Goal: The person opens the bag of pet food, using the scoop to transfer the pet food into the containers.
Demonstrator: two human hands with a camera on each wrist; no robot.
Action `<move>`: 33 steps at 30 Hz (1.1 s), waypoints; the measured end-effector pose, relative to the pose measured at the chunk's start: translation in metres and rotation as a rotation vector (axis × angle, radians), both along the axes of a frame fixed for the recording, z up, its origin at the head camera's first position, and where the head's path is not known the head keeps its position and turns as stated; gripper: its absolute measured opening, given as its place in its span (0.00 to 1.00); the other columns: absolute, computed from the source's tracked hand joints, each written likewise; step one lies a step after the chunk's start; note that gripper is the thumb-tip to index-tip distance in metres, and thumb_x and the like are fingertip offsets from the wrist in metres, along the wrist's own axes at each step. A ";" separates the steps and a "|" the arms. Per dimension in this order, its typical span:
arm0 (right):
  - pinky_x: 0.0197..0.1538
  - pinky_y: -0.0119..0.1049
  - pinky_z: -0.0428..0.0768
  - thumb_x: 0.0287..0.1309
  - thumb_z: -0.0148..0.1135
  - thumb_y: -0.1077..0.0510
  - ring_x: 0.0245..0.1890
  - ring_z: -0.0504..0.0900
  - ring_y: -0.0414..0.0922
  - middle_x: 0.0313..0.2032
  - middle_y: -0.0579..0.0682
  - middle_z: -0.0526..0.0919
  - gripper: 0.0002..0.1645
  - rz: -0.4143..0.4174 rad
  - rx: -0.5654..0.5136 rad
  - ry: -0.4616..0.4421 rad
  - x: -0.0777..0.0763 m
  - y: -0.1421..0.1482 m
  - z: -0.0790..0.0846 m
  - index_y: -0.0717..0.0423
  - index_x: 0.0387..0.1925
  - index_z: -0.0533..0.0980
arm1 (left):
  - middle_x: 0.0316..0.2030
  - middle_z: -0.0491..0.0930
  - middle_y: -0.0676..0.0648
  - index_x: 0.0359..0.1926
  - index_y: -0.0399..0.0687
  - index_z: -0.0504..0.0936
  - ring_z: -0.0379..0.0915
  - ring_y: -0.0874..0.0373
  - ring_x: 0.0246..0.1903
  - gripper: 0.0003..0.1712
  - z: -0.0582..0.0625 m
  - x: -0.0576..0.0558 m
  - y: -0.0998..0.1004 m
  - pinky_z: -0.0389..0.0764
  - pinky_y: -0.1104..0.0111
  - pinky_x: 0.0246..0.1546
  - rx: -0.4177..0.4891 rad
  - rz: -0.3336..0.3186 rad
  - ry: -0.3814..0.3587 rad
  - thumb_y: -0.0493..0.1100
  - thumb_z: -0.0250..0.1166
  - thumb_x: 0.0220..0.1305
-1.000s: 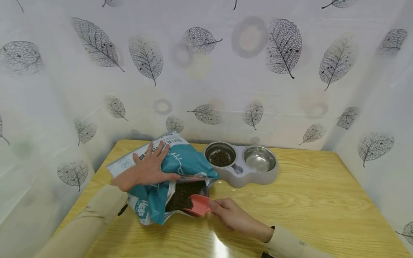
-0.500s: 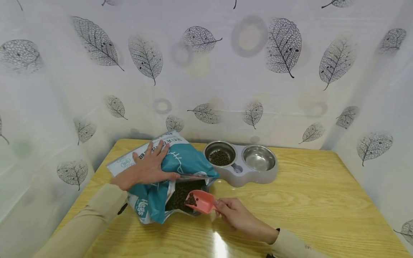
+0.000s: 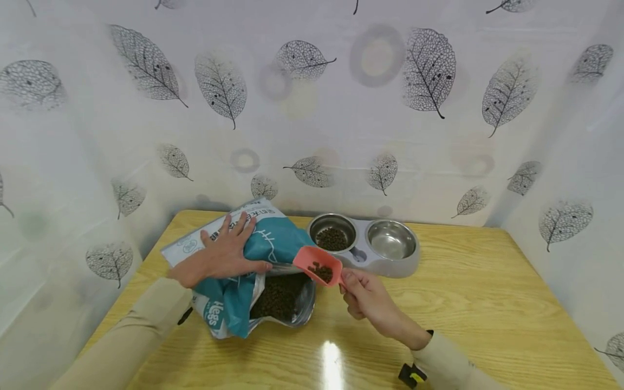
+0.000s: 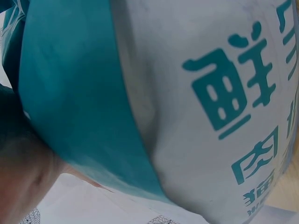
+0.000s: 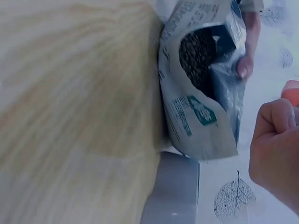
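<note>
My left hand (image 3: 224, 254) lies with fingers spread on top of a teal and white kibble bag (image 3: 278, 235), which rests on its side. The bag's mouth gapes toward the right front and dark brown kibble (image 3: 275, 300) shows inside. In my right hand (image 3: 372, 303) I grip the handle of a pink scoop (image 3: 304, 257) with some kibble in its pan. The scoop is held above the bag's mouth, just in front of the double bowl. Printed teal lettering on the bag (image 4: 173, 93) fills the left wrist view. The right wrist view shows my curled right hand (image 5: 275, 140) at its edge.
A grey double feeder (image 3: 361, 271) stands at the back of the wooden table (image 3: 463, 303). Its left steel bowl (image 3: 319, 222) contains some kibble; the right steel bowl (image 3: 392, 241) shows a bare bottom. A leaf-patterned curtain (image 3: 341, 119) hangs behind and at both sides.
My right hand has drawn the scoop out of the bag's mouth with kibble in it, then raised it up and to the right toward the bowls. The left hand and bag have stayed put.
</note>
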State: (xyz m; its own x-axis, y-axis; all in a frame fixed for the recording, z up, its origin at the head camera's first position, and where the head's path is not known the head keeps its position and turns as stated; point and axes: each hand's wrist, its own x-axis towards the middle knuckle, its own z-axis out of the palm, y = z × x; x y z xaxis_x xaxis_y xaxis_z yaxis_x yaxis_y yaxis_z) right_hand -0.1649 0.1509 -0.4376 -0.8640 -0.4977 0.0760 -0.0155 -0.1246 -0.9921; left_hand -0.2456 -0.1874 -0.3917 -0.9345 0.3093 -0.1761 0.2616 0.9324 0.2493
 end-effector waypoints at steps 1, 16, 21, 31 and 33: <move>0.15 0.32 0.50 0.83 0.40 0.47 0.12 0.53 0.33 0.14 0.38 0.58 0.29 -0.018 0.023 -0.007 -0.003 0.002 0.002 0.67 0.31 0.67 | 0.83 0.34 0.38 0.84 0.49 0.38 0.24 0.27 0.79 0.72 0.000 0.000 0.000 0.35 0.13 0.58 0.000 0.000 -0.002 0.84 0.58 0.55; 0.32 0.32 0.75 0.81 0.48 0.50 0.30 0.79 0.42 0.32 0.59 0.86 0.26 -0.388 0.621 0.266 -0.056 0.023 0.020 0.67 0.39 0.81 | 0.83 0.34 0.38 0.84 0.50 0.38 0.24 0.27 0.79 0.72 0.001 0.001 -0.002 0.35 0.13 0.58 0.000 -0.005 0.001 0.84 0.58 0.55; 0.33 0.35 0.74 0.78 0.50 0.58 0.29 0.78 0.46 0.33 0.61 0.87 0.21 -0.445 0.762 0.445 -0.073 0.024 0.017 0.67 0.32 0.82 | 0.83 0.34 0.38 0.84 0.50 0.38 0.24 0.27 0.79 0.72 -0.001 0.001 -0.001 0.35 0.13 0.58 -0.002 -0.009 0.001 0.85 0.57 0.55; 0.29 0.38 0.73 0.74 0.54 0.61 0.23 0.76 0.46 0.23 0.54 0.83 0.18 -0.464 0.984 0.584 -0.091 0.024 0.015 0.62 0.26 0.79 | 0.83 0.34 0.38 0.84 0.50 0.38 0.23 0.28 0.79 0.72 -0.002 -0.001 -0.002 0.36 0.13 0.58 -0.008 -0.009 0.005 0.85 0.57 0.54; 0.27 0.36 0.69 0.75 0.54 0.59 0.21 0.71 0.44 0.19 0.51 0.77 0.19 -0.447 1.038 0.599 -0.094 0.023 0.014 0.59 0.25 0.77 | 0.83 0.34 0.38 0.84 0.50 0.38 0.23 0.27 0.79 0.72 -0.002 -0.001 -0.002 0.36 0.13 0.57 -0.007 -0.009 0.005 0.84 0.58 0.55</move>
